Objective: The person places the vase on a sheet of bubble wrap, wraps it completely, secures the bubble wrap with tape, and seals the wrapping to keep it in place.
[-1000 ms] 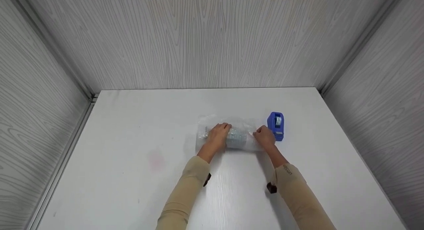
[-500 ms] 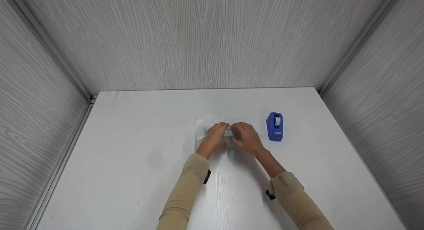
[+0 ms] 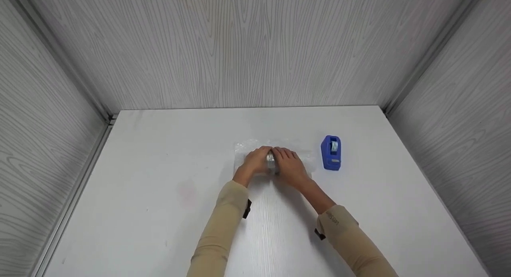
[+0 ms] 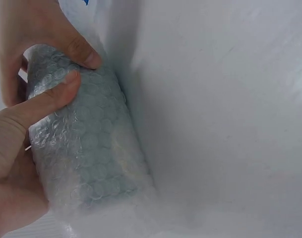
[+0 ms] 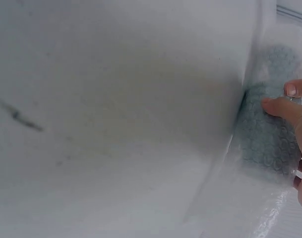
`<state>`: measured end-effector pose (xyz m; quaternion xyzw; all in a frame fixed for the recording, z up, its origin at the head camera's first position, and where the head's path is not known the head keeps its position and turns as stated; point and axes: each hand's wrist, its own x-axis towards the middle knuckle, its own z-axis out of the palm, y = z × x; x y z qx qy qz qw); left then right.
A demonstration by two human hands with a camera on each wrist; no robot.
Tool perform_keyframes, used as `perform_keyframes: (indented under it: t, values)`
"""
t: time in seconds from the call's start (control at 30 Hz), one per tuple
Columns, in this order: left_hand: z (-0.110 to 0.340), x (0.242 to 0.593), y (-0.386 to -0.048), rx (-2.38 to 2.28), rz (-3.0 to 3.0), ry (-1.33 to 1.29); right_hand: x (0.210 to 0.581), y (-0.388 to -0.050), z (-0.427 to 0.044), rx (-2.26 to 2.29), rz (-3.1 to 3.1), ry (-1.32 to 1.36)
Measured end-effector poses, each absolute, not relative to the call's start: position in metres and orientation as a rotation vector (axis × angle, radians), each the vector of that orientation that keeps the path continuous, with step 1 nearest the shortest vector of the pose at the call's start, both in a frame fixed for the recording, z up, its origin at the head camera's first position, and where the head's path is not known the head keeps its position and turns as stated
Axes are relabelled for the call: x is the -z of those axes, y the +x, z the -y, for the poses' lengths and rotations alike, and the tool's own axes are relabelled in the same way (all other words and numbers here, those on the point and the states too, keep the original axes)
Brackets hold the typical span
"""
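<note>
A roll of clear bubble wrap (image 4: 96, 134) lies on the white table, wound around a pale, cylinder-like object whose kind the wrap hides. My left hand (image 3: 255, 160) grips the roll from the left, its thumb on the near side and its fingers over the far side. Close beside it, my right hand (image 3: 290, 167) holds the same roll from the right, thumb pressed to the bubbles. In the right wrist view the bubble wrap (image 5: 262, 129) reaches past the object as a loose, flat end. A blue tape dispenser (image 3: 331, 152) stands right of the right hand.
The white table (image 3: 159, 197) spreads around the hands. Grey wood-grain panels (image 3: 247, 49) rise behind it and on both sides. A thin, loose margin of bubble wrap shows beyond the hands.
My right hand has left the roll's right end by the tape dispenser and moved left, now gripping the roll beside the left hand. The left hand has shifted slightly left.
</note>
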<state>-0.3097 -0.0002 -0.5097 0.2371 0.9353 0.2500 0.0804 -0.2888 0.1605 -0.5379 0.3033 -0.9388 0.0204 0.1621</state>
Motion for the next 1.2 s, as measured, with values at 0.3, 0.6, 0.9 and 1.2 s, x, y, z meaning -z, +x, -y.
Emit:
perform_keyframes:
  t: [0.3,0.6,0.9,1.2]
  values:
    - [-0.002,0.508,-0.311,-0.755,-2.748,0.638,0.532,-0.298,-0.163,-0.204,2.707,0.949]
    - [-0.003,0.517,-0.304,-0.605,-2.878,0.638,0.517,-0.304,-0.158,-0.093,2.734,1.032]
    - [-0.023,0.522,-0.279,-0.059,-3.144,0.534,0.514,-0.308,-0.157,-0.087,2.781,1.03]
    - [-0.033,0.535,-0.272,0.186,-3.4,0.484,0.515,-0.309,-0.159,-0.036,2.767,1.06]
